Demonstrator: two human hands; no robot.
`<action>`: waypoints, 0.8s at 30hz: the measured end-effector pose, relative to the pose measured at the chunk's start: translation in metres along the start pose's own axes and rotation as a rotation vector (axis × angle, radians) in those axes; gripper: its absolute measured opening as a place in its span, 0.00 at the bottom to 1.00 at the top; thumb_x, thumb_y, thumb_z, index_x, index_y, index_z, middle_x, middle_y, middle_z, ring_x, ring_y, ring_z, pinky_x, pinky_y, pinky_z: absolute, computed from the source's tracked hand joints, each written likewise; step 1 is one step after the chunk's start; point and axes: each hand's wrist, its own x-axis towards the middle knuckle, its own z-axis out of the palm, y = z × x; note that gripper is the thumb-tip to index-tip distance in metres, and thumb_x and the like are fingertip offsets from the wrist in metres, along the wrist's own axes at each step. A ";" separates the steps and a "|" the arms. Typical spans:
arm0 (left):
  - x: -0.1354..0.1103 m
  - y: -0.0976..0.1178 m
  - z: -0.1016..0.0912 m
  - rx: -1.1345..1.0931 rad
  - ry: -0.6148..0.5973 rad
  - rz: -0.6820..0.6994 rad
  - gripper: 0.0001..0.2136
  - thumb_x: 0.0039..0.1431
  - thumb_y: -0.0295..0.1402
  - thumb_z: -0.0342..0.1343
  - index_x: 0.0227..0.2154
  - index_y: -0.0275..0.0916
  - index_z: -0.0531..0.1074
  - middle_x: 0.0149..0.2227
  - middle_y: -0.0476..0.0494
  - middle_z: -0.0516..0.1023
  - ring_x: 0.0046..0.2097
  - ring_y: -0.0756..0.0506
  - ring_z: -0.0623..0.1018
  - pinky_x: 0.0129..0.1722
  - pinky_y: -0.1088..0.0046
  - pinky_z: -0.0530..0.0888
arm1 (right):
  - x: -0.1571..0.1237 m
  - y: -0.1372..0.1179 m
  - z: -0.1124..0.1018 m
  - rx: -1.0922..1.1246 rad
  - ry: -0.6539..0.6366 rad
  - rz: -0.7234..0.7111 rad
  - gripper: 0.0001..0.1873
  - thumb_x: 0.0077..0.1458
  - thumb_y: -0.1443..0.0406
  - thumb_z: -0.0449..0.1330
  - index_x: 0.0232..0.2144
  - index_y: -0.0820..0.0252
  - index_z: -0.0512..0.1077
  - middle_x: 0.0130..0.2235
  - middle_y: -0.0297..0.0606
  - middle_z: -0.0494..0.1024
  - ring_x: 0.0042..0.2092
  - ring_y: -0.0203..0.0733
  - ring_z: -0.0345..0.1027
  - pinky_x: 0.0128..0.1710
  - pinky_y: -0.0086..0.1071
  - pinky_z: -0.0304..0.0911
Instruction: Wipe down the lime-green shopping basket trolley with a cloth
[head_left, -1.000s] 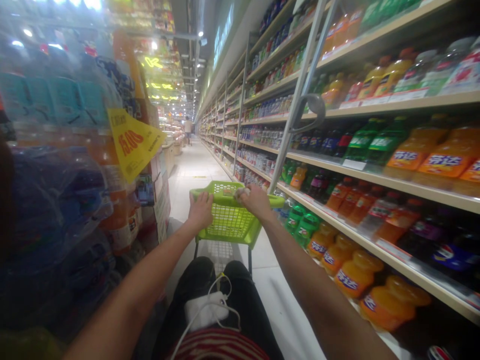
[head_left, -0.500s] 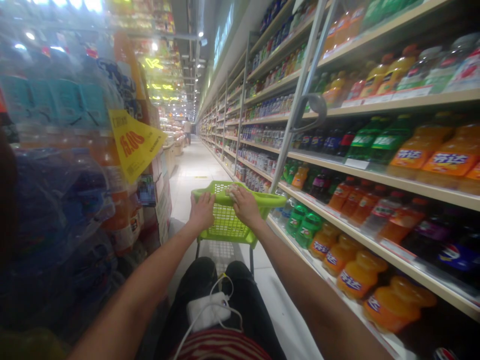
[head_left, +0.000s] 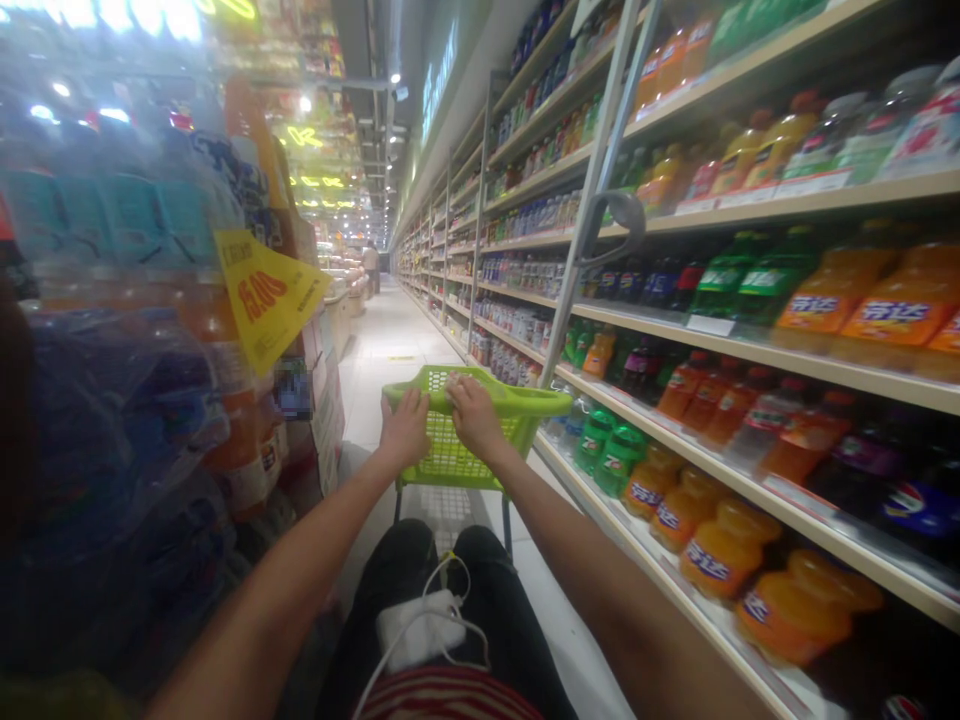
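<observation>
A lime-green plastic shopping cart (head_left: 525,402) with a perforated basket stands right in front of me. My left hand (head_left: 405,432) is closed over the left part of its near rim. To the right of it, my right hand (head_left: 476,418) grips the same rim, close to the middle. A small pale patch shows at the right fingertips; I cannot make out what it is. On my lap lies a white power-bank-like block (head_left: 420,630) with white cables, touched by neither hand. The inside of the basket is mostly hidden by its wall and my hands.
Tall drink shelves (head_left: 750,330) line the right side, with orange bottles (head_left: 716,550) on the lowest level. On the left rise wrapped bottle packs (head_left: 112,400) with a yellow price sign (head_left: 266,300). A tiled aisle (head_left: 375,330) runs ahead; a person (head_left: 371,268) stands far off.
My right hand has slid a little left along the cart's rim, closer to my left hand. The left hand keeps its hold. The shelves have shifted only slightly in view.
</observation>
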 end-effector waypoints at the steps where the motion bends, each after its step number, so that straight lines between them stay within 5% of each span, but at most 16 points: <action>1: -0.001 -0.001 0.000 0.001 0.002 0.008 0.33 0.49 0.33 0.49 0.59 0.34 0.49 0.63 0.36 0.49 0.64 0.39 0.49 0.58 0.43 0.43 | -0.001 0.002 -0.001 -0.012 -0.007 0.016 0.23 0.47 0.74 0.49 0.47 0.65 0.67 0.54 0.48 0.65 0.57 0.49 0.54 0.57 0.45 0.50; 9: -0.003 0.001 0.002 0.001 -0.009 0.012 0.33 0.48 0.29 0.47 0.60 0.31 0.47 0.64 0.36 0.47 0.64 0.39 0.47 0.58 0.42 0.43 | -0.024 0.059 -0.021 -0.055 0.108 0.275 0.23 0.50 0.70 0.48 0.49 0.65 0.65 0.53 0.48 0.66 0.55 0.48 0.56 0.56 0.45 0.52; 18: 0.000 0.000 0.006 -0.031 0.021 0.004 0.34 0.48 0.31 0.50 0.59 0.33 0.50 0.64 0.35 0.48 0.64 0.37 0.48 0.58 0.42 0.42 | 0.001 0.004 -0.002 0.064 0.013 0.121 0.26 0.45 0.77 0.48 0.50 0.68 0.65 0.54 0.48 0.65 0.58 0.45 0.53 0.60 0.42 0.47; 24: 0.015 0.014 -0.002 -0.398 0.191 -0.077 0.31 0.49 0.32 0.52 0.58 0.35 0.53 0.62 0.33 0.54 0.62 0.36 0.54 0.58 0.44 0.44 | 0.025 -0.010 -0.002 0.386 0.177 0.354 0.22 0.46 0.75 0.50 0.44 0.64 0.69 0.49 0.43 0.71 0.54 0.42 0.59 0.57 0.39 0.52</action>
